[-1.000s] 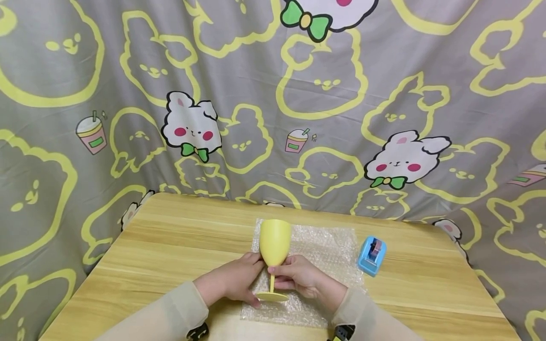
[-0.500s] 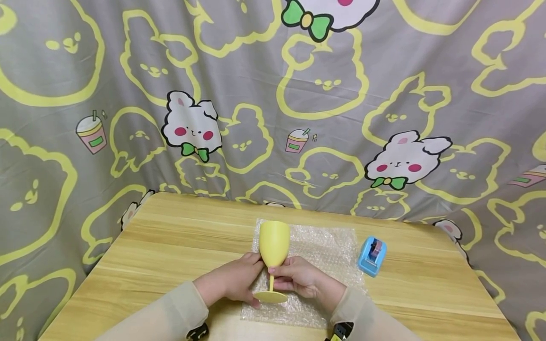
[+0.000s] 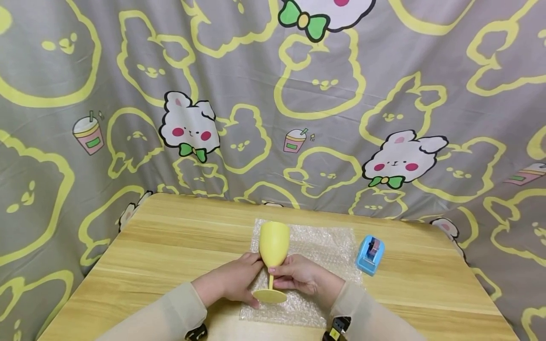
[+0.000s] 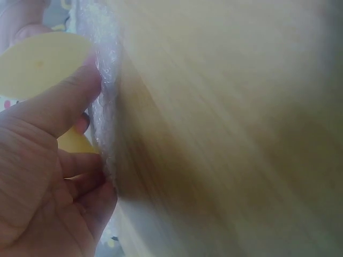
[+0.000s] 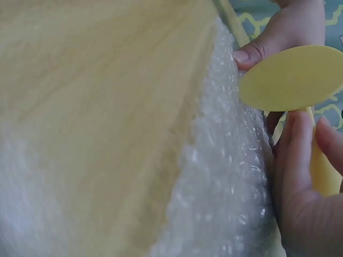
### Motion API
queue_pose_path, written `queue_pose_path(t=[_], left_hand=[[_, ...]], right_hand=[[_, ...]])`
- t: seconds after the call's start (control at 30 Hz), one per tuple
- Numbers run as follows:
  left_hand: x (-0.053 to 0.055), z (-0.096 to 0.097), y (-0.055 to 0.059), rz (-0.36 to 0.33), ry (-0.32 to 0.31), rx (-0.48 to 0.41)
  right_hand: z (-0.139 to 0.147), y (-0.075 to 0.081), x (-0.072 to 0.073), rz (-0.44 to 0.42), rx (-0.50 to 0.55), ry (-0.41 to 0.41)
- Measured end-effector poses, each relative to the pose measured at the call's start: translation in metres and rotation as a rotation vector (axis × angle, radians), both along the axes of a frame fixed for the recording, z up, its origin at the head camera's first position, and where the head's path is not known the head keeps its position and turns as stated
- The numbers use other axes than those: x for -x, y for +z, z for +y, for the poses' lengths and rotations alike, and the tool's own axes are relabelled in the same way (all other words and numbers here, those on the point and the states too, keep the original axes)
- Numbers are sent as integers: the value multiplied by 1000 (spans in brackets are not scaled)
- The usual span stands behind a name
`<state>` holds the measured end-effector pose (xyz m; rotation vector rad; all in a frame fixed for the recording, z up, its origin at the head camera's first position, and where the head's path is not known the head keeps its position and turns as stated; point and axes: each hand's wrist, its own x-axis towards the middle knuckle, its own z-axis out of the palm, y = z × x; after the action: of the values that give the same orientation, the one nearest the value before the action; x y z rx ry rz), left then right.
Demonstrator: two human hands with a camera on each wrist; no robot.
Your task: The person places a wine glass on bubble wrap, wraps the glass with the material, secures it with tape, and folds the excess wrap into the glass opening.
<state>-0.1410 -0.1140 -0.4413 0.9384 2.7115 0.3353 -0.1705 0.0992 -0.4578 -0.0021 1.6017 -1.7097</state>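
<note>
A yellow goblet (image 3: 274,244) is tilted over the bubble wrap (image 3: 317,246), its bowl away from me and its round foot towards me. My right hand (image 3: 304,277) pinches the stem just below the bowl. At the wrap's left edge rests my left hand (image 3: 241,279), its thumb spread apart from its fingers. In the left wrist view, the thumb and fingertips of the left hand (image 4: 48,150) touch the wrap's edge beside the goblet's foot (image 4: 45,64). Part of the left fingers is hidden behind the goblet. Whether the bowl rests on the wrap I cannot tell.
A blue tape dispenser (image 3: 370,255) stands just right of the wrap. Everything lies on a wooden table (image 3: 170,237), with a patterned grey curtain (image 3: 256,161) hanging behind its back edge and at the sides.
The goblet has tipped slightly, so that more of its foot's flat face shows towards me. Both hands keep nearly the same place.
</note>
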Motion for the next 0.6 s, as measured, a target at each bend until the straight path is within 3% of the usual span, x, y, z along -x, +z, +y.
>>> queue_pose_path(t=[0.23,0.6], left_hand=[[0,-1,1,-11,1,-9],[-1,-1,2,3,-9,-3]], right_hand=[[-3,7,-2,160,-199,-37],[-3,12,-6,637,-534,-40]])
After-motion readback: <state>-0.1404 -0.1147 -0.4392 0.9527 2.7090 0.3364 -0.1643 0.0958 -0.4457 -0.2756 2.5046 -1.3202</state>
